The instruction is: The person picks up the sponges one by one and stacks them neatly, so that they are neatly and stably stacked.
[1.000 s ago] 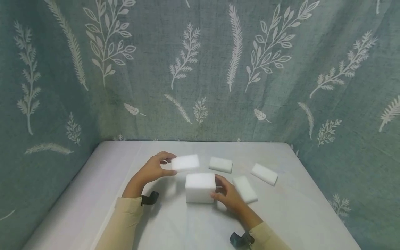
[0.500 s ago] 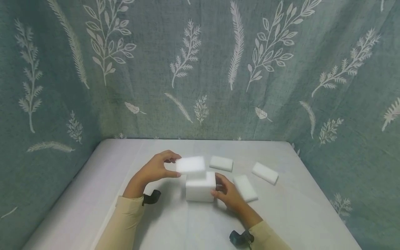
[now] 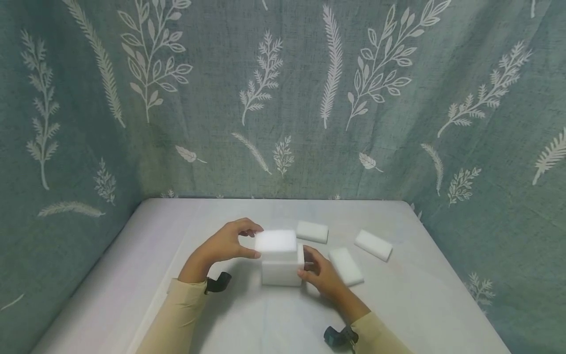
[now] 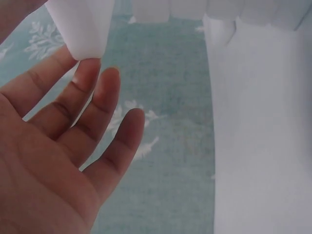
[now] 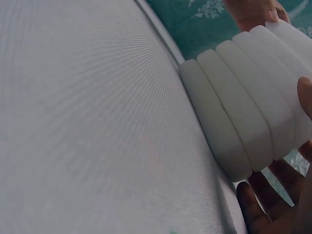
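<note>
My left hand [image 3: 225, 243] pinches a white block-shaped sponge [image 3: 276, 241] by its left end, thumb in front and fingers behind. This sponge overlaps the top of a stack of sponges [image 3: 281, 274] in the head view. Seen from the left wrist, the held sponge [image 4: 83, 31] hangs between thumb and fingers, the other fingers spread. My right hand [image 3: 324, 276] holds the stack at its right side, thumb at the front corner and fingers behind. Several layers of the stack [image 5: 229, 112] show in the right wrist view, pressed flat against each other.
Three loose sponges lie on the white table [image 3: 230, 319]: one behind the stack [image 3: 312, 232], one just right of my right hand [image 3: 346, 267], one farther right [image 3: 373, 245]. A green leaf-patterned cloth [image 3: 283, 98] surrounds the table at the back and sides.
My left hand has carried its sponge to the right and slightly down, from left of the stack to over its top. The right hand has stayed at the stack's side.
</note>
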Demonstrator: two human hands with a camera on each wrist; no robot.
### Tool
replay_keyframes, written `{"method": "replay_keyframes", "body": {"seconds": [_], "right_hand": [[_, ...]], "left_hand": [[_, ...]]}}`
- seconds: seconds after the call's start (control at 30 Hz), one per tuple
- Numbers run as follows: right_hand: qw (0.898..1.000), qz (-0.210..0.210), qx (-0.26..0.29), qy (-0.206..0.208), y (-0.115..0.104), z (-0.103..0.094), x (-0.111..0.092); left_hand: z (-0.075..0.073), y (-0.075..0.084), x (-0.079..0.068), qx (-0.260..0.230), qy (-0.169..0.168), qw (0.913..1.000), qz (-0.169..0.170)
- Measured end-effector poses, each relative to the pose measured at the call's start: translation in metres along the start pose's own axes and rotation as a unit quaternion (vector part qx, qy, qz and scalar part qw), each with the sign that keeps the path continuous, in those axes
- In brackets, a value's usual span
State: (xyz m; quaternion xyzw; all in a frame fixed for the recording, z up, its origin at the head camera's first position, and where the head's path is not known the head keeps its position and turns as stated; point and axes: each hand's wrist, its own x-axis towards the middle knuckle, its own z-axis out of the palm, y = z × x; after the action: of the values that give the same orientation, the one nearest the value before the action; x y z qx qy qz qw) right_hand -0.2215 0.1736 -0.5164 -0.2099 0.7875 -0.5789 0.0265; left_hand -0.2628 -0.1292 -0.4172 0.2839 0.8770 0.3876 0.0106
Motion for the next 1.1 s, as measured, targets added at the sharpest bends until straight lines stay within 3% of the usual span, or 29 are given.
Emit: {"method": "replay_keyframes", "body": {"seconds": [0.43,0.67,1.1], "right_hand": [[1.000,0.007,-0.002,-0.001,-0.002,0.001,-0.001],[1.000,-0.012,0.006,-0.014,-0.033,-0.003,-0.005],[1.000,-0.013,0.013,-0.012,-0.038,-0.003,-0.005]], "left_hand": [[0.011,0.003,0.004,0.001,-0.024,0.9994,0.025],[0.012,0.007,0.006,0.006,-0.033,0.9993,0.014],[0.014,0.010,0.007,0.012,-0.035,0.9993,0.008]]}}
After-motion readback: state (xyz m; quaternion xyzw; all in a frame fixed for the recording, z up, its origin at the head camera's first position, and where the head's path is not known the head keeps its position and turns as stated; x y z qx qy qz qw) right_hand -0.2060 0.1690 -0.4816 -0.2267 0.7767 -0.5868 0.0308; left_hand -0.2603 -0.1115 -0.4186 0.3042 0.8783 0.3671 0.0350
